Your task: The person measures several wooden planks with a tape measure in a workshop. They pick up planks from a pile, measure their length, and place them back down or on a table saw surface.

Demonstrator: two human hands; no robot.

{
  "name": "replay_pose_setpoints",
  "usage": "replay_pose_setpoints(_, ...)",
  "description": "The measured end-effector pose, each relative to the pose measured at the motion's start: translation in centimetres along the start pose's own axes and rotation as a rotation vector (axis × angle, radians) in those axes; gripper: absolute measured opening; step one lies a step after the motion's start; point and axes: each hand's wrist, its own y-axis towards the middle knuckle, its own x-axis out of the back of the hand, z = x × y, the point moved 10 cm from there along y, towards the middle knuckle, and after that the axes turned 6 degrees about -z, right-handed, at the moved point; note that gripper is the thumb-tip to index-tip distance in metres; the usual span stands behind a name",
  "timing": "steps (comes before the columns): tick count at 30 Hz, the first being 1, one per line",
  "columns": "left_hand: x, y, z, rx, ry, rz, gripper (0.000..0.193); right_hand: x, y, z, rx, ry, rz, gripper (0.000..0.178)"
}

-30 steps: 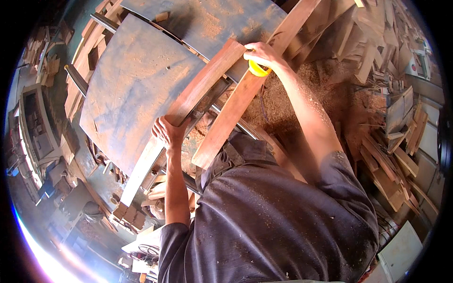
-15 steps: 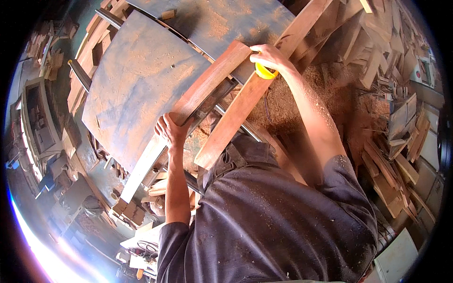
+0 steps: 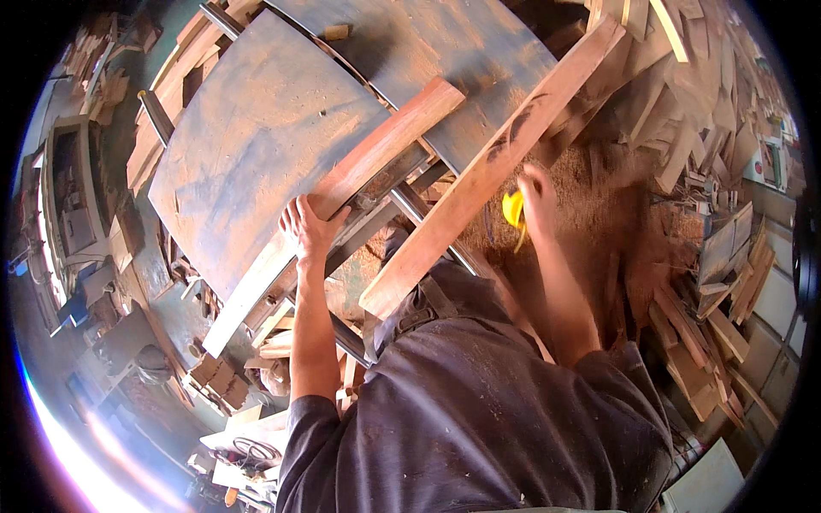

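A reddish wooden board (image 3: 389, 145) lies slantwise along the near edge of a sawdust-covered metal machine table (image 3: 256, 120). My left hand (image 3: 310, 229) grips its lower part, thumb apart from the fingers. Beyond that hand a brightly lit pale strip (image 3: 248, 299) runs down-left; whether it is the same board I cannot tell. My right hand (image 3: 537, 201), blurred, is closed around a yellow tape measure (image 3: 513, 208), with a short yellow tongue hanging below. It is off to the right of a second long board (image 3: 487, 184), touching neither board.
Metal rails (image 3: 409, 203) cross between the table and my body. A small wood block (image 3: 337, 32) rests on the far table part. Sawdust (image 3: 590, 184) is heaped at the right, with stacked offcuts (image 3: 684, 103) behind it. More wood pieces (image 3: 214, 380) lie at the lower left.
My right hand has left the far end of the reddish board and moved right and nearer me with the tape measure. My left hand stays on the board.
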Motion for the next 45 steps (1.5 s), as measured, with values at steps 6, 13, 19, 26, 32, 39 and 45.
replay_pose_setpoints(6,-0.1,3.2,1.2,0.025,-0.010,0.007,0.092,4.0,-8.1,-10.5,-0.167,-0.398,0.121,0.039)
replay_pose_setpoints(13,-0.6,6.2,3.0,0.033,0.002,-0.017,0.088,4.0,-13.3,-15.0,-0.273,-0.693,0.280,0.058)
replay_pose_setpoints(19,-1.1,8.4,3.7,0.059,-0.009,0.054,0.093,3.4,-12.4,-19.1,-0.333,-0.672,0.349,0.068)
replay_pose_setpoints(26,-2.3,10.6,6.0,0.053,0.009,0.029,0.092,4.7,-11.3,-19.1,-0.440,-0.724,0.337,0.067)
replay_pose_setpoints(32,-3.1,13.5,7.2,0.033,0.008,0.061,0.087,5.9,-11.2,-17.9,-0.339,-0.650,0.173,0.037)
replay_pose_setpoints(39,-3.7,17.8,9.5,0.016,-0.013,0.035,0.090,6.7,-12.4,-14.2,-0.326,-0.562,0.143,0.031)
replay_pose_setpoints(45,-3.7,20.9,11.2,0.014,-0.006,0.010,0.094,10.4,-14.5,-13.1,-0.449,-0.285,0.059,0.028)
